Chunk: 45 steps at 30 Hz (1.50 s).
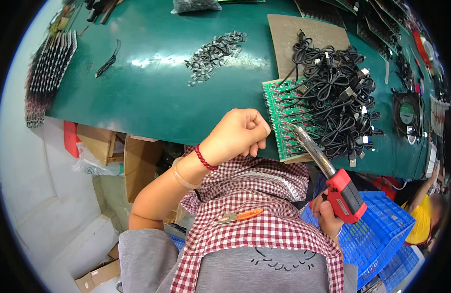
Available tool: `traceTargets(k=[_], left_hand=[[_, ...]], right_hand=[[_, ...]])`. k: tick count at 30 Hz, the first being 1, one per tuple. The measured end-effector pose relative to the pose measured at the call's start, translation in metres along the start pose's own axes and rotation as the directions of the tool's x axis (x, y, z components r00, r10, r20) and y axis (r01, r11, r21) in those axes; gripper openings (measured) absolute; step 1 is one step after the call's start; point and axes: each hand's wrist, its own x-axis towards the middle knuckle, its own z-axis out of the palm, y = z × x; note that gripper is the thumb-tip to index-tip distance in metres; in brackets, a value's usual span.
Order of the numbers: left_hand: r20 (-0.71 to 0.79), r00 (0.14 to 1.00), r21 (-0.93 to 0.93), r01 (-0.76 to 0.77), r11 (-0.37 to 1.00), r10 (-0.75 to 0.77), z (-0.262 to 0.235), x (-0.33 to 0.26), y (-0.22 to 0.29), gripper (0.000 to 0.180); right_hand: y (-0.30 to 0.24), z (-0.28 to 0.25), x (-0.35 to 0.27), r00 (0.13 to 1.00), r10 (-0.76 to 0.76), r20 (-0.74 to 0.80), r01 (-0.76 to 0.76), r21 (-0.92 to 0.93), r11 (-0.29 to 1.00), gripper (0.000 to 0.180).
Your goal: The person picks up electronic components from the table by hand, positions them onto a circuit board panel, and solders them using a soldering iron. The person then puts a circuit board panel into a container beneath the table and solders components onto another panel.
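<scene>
My right hand point(328, 215) grips the red-and-black handle of a soldering gun point(343, 195). Its metal barrel slants up and left, and the thin tip is over a green circuit board panel point(280, 132); whether it touches cannot be told. Red and black wire ends run from the panel to a heap of black USB cables point(335, 93) on its right. Just left of the panel's edge, my left hand point(242, 132) is closed, with thumb and fingers pressed together. What it holds, if anything, is hidden.
Small dark components point(213, 56) lie piled on the green table point(152, 93). A brown board point(308, 34) lies beneath the cables. Stacked circuit panels point(52, 68) stand at the left, a black fan point(407, 113) at the right. Blue crates point(382, 229) sit below; a person in yellow point(421, 219) is beyond.
</scene>
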Motion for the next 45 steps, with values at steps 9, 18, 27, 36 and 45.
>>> traceTargets(k=[9, 18, 27, 36, 45], left_hand=[[-0.426, 0.591, 0.889, 0.135, 0.437, 0.685, -0.083, 0.009, -0.002, 0.016], [-0.397, 0.64, 0.836, -0.044, 0.547, 0.658, -0.095, 0.009, -0.002, 0.006], [-0.243, 0.858, 0.364, -0.351, 0.863, 0.452, -0.032, -0.017, 0.011, 0.012], [0.145, 0.95, -0.433, -0.191, 0.881, 0.277, 0.054, -0.044, 0.016, 0.006], [0.024, 0.958, -0.247, -0.27, 0.93, 0.285, 0.076, -0.061, 0.018, 0.007]], right_hand=[[-0.014, 0.008, 0.011, 0.993, -0.117, -0.015, 0.118, 0.16, 0.98, 0.034], [-0.027, 0.014, 0.017, 0.978, -0.188, -0.096, 0.205, 0.236, 0.95, 0.033], [-0.045, 0.037, 0.039, 0.972, -0.214, -0.097, 0.235, 0.353, 0.906, 0.037], [-0.049, 0.047, 0.044, 0.995, -0.1, -0.005, 0.1, 0.146, 0.984, 0.023], [-0.057, 0.051, 0.048, 0.969, -0.236, 0.069, 0.22, 0.18, 0.959, 0.04]])
